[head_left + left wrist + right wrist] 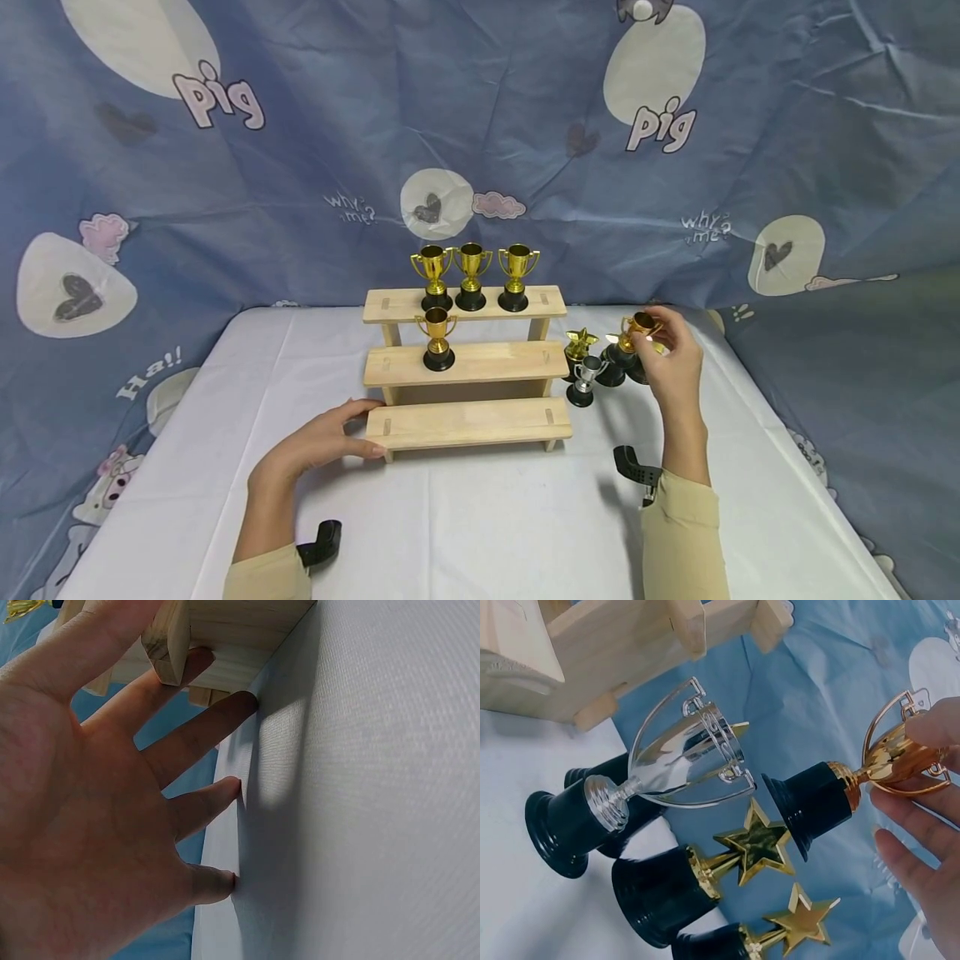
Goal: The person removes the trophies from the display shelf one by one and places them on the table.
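My right hand pinches a small copper-coloured trophy cup by its bowl, between thumb and fingers. Its black base hangs above the star trophies in the head view. Beside it stand a silver trophy cup and several gold star trophies, partly hidden by one another. My left hand touches the left end of a three-step wooden stand, thumb at the front corner. Spread, nearly straight fingers show in the left wrist view. Three gold trophy cups stand on the top step; another copper-coloured cup stands at the middle step's left.
A white cloth covers the table. Behind and around it hangs a blue printed curtain. The silver cup stands just right of the stand. A black wrist mount juts from each sleeve.
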Motion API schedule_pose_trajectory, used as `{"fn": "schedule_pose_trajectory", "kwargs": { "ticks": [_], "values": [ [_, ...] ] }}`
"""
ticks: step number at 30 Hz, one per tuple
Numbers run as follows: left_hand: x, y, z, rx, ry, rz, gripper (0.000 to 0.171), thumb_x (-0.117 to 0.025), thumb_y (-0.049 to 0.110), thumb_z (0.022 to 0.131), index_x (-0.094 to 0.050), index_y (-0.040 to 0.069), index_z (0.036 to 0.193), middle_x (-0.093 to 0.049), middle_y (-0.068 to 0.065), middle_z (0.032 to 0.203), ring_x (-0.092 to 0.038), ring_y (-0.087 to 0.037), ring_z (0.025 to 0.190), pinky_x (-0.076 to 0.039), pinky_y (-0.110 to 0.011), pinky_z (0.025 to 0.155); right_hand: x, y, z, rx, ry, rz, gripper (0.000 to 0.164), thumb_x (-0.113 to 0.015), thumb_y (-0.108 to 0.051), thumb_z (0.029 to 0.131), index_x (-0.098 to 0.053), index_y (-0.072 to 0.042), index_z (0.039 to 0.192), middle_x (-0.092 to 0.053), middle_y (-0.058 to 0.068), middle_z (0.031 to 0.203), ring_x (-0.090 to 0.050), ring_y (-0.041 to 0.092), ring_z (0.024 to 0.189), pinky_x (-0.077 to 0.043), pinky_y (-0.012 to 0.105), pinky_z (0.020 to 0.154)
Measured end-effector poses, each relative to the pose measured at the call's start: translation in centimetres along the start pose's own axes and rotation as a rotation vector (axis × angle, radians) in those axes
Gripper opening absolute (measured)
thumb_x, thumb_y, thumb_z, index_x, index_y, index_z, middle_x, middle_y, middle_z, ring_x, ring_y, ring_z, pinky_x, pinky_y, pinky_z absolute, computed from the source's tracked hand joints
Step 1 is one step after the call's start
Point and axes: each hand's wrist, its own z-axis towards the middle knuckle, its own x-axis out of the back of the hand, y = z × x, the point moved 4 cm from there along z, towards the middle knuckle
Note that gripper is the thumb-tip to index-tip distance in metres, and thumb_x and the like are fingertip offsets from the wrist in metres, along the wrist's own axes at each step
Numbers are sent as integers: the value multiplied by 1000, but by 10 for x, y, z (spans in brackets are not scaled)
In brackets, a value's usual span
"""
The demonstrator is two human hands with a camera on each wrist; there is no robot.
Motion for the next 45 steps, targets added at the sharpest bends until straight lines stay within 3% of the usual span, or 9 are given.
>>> {"fn": "schedule_pose_trajectory", "kwargs": {
  "ticks": [5, 12, 21, 29, 34, 45],
  "values": [
    [2, -1, 1, -2, 8, 9, 85, -84, 43, 74, -48, 16, 147, -39, -18, 156, -30, -45, 147, -30, -66, 112, 0, 16, 5, -12, 1, 0, 36, -66, 7, 84, -64, 6, 120, -67, 22, 107, -62, 3, 89, -52, 29, 90],
    [3, -3, 2, 3, 15, 6, 86, -84, 44, 73, -48, 17, 146, -40, -18, 156, -30, -44, 147, -29, -66, 113, -3, 45, 11, -42, -34, -52, 37, -69, 2, 85, -66, -4, 121, -68, 14, 108, -59, -2, 87, -50, 19, 86],
    [4, -3, 4, 4, 19, 14, 87, -84, 46, 72, -49, 17, 146, -41, -17, 155, -31, -43, 147, -29, -66, 113, -4, 51, 9, -117, -122, -170, 36, -67, -5, 85, -64, -7, 120, -69, 14, 111, -56, -1, 83, -47, 21, 81],
    [3, -1, 3, 11, 4, 33, 87, -83, 47, 73, -48, 17, 147, -38, -19, 157, -30, -46, 146, -30, -68, 111, -4, 57, 7, -157, -220, -263, 33, -69, -9, 84, -64, -10, 117, -70, 14, 105, -61, 19, 87, -48, 28, 78],
    [2, -1, 3, 11, -1, 30, 86, -83, 46, 74, -47, 17, 147, -39, -19, 156, -30, -46, 146, -30, -68, 111, -5, 64, 6, -172, -302, -314, 33, -68, -9, 85, -62, -9, 118, -70, 18, 110, -62, 25, 88, -47, 32, 72],
    [1, -3, 2, -8, 5, 24, 86, -84, 46, 73, -49, 17, 146, -41, -19, 155, -31, -45, 146, -31, -66, 112, -6, 69, 3, -211, -420, -346, 33, -67, -10, 86, -61, -8, 118, -71, 18, 113, -63, 25, 89, -48, 32, 71]
  ]
}}
